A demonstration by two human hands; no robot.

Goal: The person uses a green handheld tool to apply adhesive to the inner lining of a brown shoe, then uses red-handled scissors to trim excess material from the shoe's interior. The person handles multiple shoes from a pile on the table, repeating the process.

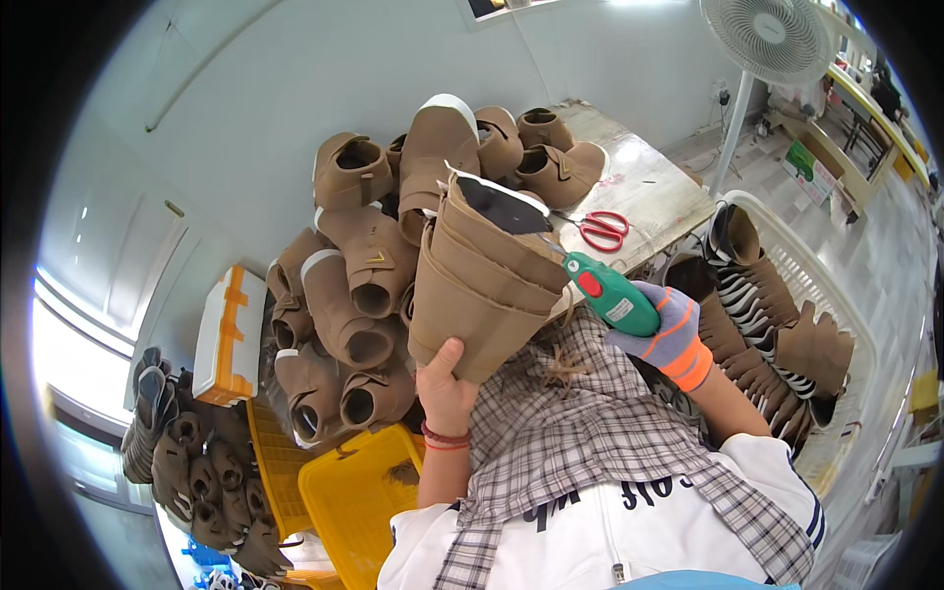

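I have the left grip (447, 391) closed on the lower end of a stack of brown shoe uppers (482, 305), thumb in front, raised before the plaid apron (590, 423). My gloved right grip (671, 329) wraps a green handheld tool (621, 303), nose beside the stack. Red-handled scissors (603, 232) lie on the table (654, 172).
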